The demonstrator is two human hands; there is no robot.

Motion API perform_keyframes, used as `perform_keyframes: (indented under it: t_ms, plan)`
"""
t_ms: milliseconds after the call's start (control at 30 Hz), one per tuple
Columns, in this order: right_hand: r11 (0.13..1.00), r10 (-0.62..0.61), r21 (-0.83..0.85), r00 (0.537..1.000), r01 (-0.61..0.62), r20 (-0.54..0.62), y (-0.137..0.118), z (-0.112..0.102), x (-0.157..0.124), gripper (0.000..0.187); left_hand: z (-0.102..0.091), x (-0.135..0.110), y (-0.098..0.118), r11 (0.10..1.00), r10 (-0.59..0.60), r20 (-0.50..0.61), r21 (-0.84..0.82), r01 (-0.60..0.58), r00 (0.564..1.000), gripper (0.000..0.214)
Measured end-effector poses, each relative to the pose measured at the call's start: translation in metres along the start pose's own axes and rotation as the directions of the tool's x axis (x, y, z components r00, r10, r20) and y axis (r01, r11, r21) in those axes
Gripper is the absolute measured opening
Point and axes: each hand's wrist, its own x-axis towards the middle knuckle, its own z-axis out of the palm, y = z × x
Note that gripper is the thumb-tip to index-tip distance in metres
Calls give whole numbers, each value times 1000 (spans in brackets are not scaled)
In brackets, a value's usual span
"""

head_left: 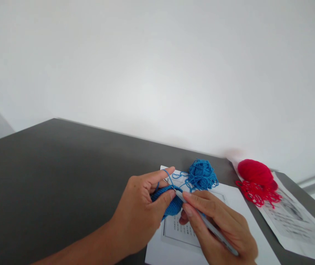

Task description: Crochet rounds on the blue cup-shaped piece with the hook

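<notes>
A blue crocheted piece [173,208] is pinched in my left hand [143,206], thumb on its near side. Blue yarn loops over the raised index finger of that hand. My right hand [220,221] holds a grey-handled crochet hook [215,232] like a pen. The hook's metal tip meets the upper edge of the piece, close to my left thumb. Part of the piece is hidden behind my fingers. From a tangled ball of blue yarn [202,174] just beyond my hands, loose strands run toward the piece.
Under my hands lies a white printed sheet [246,217] on the dark grey table [63,176]. To the right, a red yarn skein [257,173] with loose loops rests on another printed paper [298,221]. A white wall [146,73] stands behind the table's far edge.
</notes>
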Motion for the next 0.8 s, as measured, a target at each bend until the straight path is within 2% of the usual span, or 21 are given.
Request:
perform_keyframes:
  t_ms: [433,633,800]
  plan:
    - [999,14,44,1000,-14,-10,5,4,-3,39,1,0,-3,1000,8,-10,-29,-8,1000,48]
    - [991,17,131,996,-6,-88,10,14,-3,38,0,2,-16,999,-48,-19,2,48,999,61]
    - [994,-18,105,992,31,-123,12,17,-4,42,-2,5,-20,998,52,-62,35,-50,997,54]
